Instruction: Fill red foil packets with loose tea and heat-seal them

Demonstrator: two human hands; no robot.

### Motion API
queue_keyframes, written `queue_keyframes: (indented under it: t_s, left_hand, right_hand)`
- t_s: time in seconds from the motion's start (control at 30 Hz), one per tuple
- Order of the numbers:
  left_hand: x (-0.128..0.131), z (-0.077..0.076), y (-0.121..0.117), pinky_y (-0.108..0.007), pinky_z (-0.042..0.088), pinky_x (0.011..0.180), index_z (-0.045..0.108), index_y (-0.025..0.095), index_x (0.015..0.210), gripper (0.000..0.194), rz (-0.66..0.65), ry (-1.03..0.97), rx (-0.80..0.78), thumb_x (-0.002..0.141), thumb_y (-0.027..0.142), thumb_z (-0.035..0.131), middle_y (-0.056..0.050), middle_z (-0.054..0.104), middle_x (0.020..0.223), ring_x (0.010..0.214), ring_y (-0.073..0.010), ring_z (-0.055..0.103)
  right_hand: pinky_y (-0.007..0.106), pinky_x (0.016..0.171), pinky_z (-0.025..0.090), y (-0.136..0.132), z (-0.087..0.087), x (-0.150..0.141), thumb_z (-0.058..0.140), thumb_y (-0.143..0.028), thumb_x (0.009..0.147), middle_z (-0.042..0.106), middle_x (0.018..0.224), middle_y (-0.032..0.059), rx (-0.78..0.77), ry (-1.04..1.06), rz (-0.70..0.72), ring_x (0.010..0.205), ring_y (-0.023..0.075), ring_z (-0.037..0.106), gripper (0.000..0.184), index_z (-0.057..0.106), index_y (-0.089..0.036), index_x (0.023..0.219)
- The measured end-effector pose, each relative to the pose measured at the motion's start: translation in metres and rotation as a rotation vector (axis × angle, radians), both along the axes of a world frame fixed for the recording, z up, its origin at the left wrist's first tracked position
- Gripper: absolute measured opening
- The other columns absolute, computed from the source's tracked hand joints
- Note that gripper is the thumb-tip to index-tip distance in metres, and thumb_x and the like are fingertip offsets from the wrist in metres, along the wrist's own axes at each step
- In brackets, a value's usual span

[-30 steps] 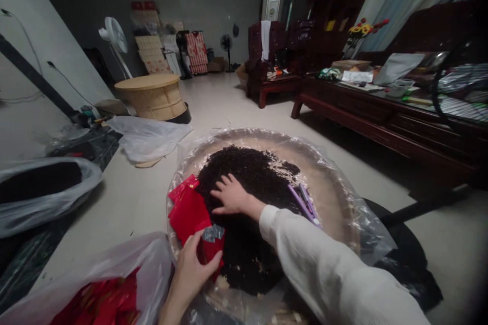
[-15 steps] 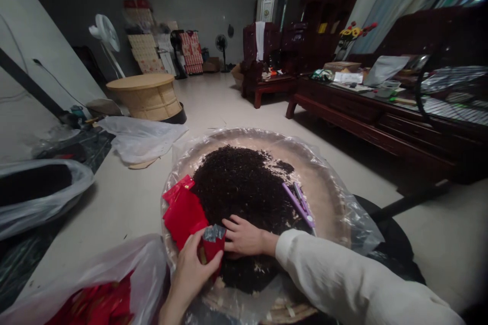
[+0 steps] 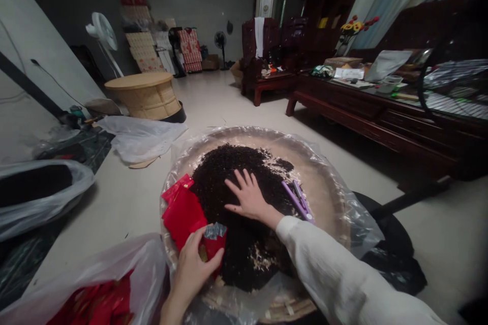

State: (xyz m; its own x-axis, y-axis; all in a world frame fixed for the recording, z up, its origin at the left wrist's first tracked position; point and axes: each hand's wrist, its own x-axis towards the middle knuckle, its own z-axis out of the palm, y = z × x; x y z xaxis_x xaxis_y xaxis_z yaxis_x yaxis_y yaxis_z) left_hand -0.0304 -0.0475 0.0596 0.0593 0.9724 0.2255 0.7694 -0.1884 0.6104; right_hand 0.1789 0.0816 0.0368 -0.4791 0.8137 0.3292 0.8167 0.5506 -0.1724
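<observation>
My left hand (image 3: 194, 259) grips a small red packet (image 3: 216, 245) with a silvery inner lining at its open top, held near the left front of a round woven tray (image 3: 339, 203). With fingers spread, my right hand (image 3: 247, 198) is over a heap of dark, dry tea-like leaves (image 3: 217, 167); whether it touches them I cannot tell. Left of the heap lie several flat red packets (image 3: 185, 216). A purple hand-held tool with two long arms, like a small sealing clamp (image 3: 299, 200), rests on the right side of the leaves.
Clear plastic sheeting (image 3: 366, 228) lines the tray. A plastic bag of red packets (image 3: 102, 299) stands at the lower left, and another bag with dark contents (image 3: 38, 183) behind it. A round bamboo drum (image 3: 145, 99), a dark wooden table (image 3: 354, 106) and a white fan (image 3: 103, 30) stand farther off.
My right hand has moved forward and up from beside the held packet to over the middle of the leaves, its fingers spreading. My left hand keeps the packet in nearly the same spot.
</observation>
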Motion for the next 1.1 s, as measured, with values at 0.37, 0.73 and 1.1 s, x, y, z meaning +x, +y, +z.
queue_keyframes:
  t_s: [0.37,0.73,1.1]
  left_hand:
    - [0.001,0.004,0.002,-0.035,0.052,0.084,0.058,0.013,0.111,0.043,-0.010,-0.017,0.017,0.076,0.039,0.060,-0.011,0.064,0.105,0.096,-0.0209,0.063]
    - [0.010,-0.002,0.008,-0.036,0.050,0.087,0.058,0.013,0.112,0.047,-0.007,-0.055,-0.010,0.075,0.041,0.061,-0.012,0.063,0.109,0.101,-0.0214,0.061]
    - [0.021,-0.003,0.010,-0.036,0.050,0.084,0.059,0.012,0.112,0.048,-0.026,-0.105,-0.048,0.074,0.041,0.061,-0.012,0.063,0.107,0.098,-0.0218,0.061]
  right_hand:
    - [0.034,0.072,0.034,-0.029,-0.030,-0.020,0.036,-0.035,0.098,0.059,0.095,0.0050,0.084,-0.159,0.567,0.089,0.0193,0.046,0.031,0.062,-0.019,0.091]
    - [0.029,0.064,0.039,-0.019,0.011,-0.002,0.060,-0.052,0.075,0.056,0.072,0.0053,-0.557,1.139,-0.178,0.067,0.0160,0.048,0.037,0.057,-0.016,0.072]
    - [0.040,0.100,0.040,-0.031,0.040,0.006,0.013,-0.050,0.093,0.042,0.140,0.0126,-1.410,2.192,-0.114,0.106,0.0197,0.060,0.056,0.037,-0.016,0.130]
